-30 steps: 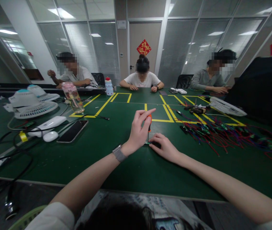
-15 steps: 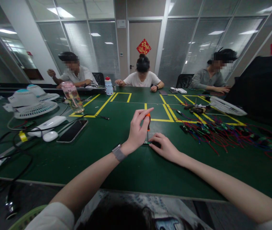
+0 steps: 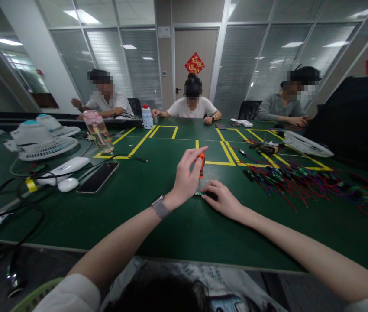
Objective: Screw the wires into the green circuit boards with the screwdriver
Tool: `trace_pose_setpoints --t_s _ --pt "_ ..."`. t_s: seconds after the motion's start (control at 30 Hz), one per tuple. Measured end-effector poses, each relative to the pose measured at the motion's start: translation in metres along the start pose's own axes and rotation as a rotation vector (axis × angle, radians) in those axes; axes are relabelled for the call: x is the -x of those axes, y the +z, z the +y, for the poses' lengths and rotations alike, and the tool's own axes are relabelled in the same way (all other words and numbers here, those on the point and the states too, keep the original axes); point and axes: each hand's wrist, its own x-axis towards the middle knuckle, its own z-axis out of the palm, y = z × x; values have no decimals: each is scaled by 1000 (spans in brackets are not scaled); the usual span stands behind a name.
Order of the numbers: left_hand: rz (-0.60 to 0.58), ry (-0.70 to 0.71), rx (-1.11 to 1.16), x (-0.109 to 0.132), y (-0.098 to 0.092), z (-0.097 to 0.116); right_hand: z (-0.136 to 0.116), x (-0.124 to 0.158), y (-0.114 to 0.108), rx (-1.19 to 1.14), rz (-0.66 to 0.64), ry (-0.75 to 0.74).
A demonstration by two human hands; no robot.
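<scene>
Screwdriver [image 3: 202, 168] upright on circuit board [image 3: 198, 193]

Counter [image 3: 184, 238]: supports the work, board lying between the hands. Left hand [image 3: 188, 171]: fingers gripping the screwdriver's handle, apparently to guide it. Right hand [image 3: 223, 200]: fingers at the board's edge, seemingly steadying it; pinch cannot be confirmed. Screwdriver: long axis near vertical, tip downward. Board: beneath the tip.

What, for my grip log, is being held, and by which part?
Left hand: screwdriver, by its orange handle. Right hand: green circuit board, by its right end.
</scene>
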Motion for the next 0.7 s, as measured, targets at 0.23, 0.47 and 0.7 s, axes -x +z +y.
trace_pose_setpoints --t_s 0.23,0.47,0.7 --pt "49 8 -49 -1 1 2 0 0 0 9 -5 5" --pt "11 11 5 0 0 2 1 0 1 1 -9 2" --pt "53 15 -13 -1 1 3 3 1 2 -1 0 0"
